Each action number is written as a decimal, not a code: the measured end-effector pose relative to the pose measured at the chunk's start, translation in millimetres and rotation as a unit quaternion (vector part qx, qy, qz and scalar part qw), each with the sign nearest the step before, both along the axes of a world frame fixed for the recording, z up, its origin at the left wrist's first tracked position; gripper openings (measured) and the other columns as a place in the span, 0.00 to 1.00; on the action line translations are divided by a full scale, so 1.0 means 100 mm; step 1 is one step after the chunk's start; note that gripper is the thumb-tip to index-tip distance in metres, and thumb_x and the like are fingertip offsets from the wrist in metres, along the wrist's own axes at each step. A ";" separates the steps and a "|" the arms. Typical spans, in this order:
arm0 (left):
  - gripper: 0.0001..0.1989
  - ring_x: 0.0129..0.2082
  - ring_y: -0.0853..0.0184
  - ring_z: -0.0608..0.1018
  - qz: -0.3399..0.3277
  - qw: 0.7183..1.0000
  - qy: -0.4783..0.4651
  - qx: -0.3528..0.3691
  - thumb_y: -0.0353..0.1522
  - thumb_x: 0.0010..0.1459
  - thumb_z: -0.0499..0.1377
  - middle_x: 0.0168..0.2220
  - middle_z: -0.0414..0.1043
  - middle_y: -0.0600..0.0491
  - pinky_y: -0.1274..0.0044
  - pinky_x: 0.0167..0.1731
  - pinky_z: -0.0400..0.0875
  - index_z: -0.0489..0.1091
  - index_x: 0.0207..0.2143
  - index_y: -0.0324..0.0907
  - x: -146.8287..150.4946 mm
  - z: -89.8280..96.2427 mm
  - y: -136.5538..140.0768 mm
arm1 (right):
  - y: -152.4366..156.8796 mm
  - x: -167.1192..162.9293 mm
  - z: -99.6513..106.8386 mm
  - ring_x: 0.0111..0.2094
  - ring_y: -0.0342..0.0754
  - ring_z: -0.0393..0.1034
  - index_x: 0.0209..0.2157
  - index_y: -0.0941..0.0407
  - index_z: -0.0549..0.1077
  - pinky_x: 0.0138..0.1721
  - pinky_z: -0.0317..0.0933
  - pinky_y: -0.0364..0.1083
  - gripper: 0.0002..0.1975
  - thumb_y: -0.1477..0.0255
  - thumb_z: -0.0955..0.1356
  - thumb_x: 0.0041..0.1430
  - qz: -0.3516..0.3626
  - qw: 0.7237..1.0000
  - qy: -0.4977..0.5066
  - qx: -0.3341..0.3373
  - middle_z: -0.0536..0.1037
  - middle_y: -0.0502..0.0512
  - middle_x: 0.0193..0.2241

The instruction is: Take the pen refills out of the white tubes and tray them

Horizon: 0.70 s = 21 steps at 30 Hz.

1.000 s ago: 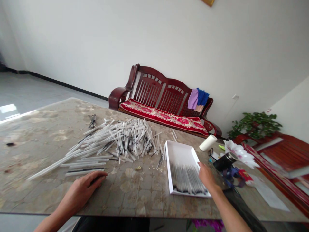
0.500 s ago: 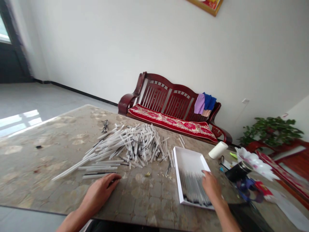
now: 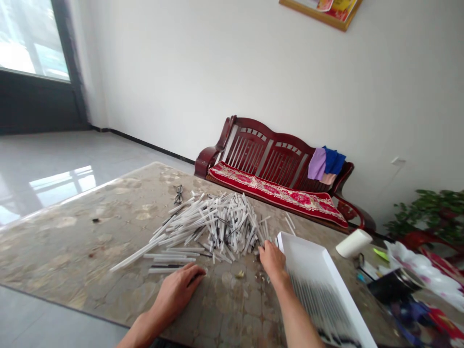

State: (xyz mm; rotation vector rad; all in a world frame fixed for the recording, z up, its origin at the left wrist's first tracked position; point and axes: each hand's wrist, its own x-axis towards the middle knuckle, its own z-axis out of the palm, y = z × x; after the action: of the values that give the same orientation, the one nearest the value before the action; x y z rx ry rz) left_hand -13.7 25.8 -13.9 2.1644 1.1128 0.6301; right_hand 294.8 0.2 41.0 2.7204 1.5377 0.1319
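A large heap of thin white translucent sticks (image 3: 228, 224), some with black parts, lies on the patterned tabletop (image 3: 126, 232). My left hand (image 3: 179, 285) rests on the table just in front of a few sticks lying side by side, fingers loosely bent and nothing visible in them. At the heap's right edge, my right hand (image 3: 273, 261) has its fingers bent together and touching the sticks there; its fingertips are partly hidden. Under my right forearm stands a shallow white box (image 3: 311, 249), holding a row of similar clear sticks (image 3: 321, 302) with dark ends.
Glasses (image 3: 178, 194) lie behind the heap. To the right are a white roll (image 3: 353, 243), a black cup (image 3: 393, 285) and a white flower-shaped object (image 3: 424, 266). A red wooden bench (image 3: 268, 154) stands beyond the table.
My right hand has moved left, out of the white box to the heap's right edge. My left hand stays on the table. The view has turned to the left.
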 end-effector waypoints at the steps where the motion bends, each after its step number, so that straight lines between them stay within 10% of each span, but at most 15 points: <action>1: 0.11 0.39 0.61 0.81 0.000 1.000 0.004 -0.003 0.34 0.63 0.53 0.38 0.79 0.52 0.76 0.39 0.69 0.76 0.38 0.48 0.00 0.02 -0.01 | 0.00 -0.01 0.00 0.44 0.51 0.77 0.43 0.56 0.76 0.39 0.64 0.44 0.11 0.69 0.64 0.65 0.001 1.000 -0.003 -0.009 0.80 0.61 0.42; 13: 0.10 0.39 0.63 0.81 0.020 0.998 0.055 0.020 0.32 0.64 0.54 0.37 0.81 0.53 0.79 0.36 0.65 0.77 0.38 0.47 0.30 0.38 0.32 | -0.42 -0.03 0.13 0.36 0.53 0.80 0.42 0.54 0.76 0.32 0.62 0.44 0.17 0.69 0.57 0.70 -0.008 0.999 -0.022 -0.029 0.83 0.61 0.35; 21: 0.14 0.50 0.57 0.74 0.135 0.975 0.150 0.091 0.29 0.63 0.54 0.49 0.74 0.47 0.73 0.41 0.67 0.74 0.48 0.46 0.51 0.60 1.00 | -0.68 0.02 -0.28 0.29 0.51 0.78 0.41 0.52 0.77 0.27 0.60 0.43 0.16 0.65 0.59 0.66 -0.037 0.986 0.088 0.134 0.82 0.55 0.27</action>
State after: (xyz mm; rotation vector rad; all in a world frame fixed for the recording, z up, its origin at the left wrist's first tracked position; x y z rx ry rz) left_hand 37.1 125.7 46.3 2.3395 1.5862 0.5502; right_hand 297.3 -68.1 12.8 3.0709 1.5599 0.1072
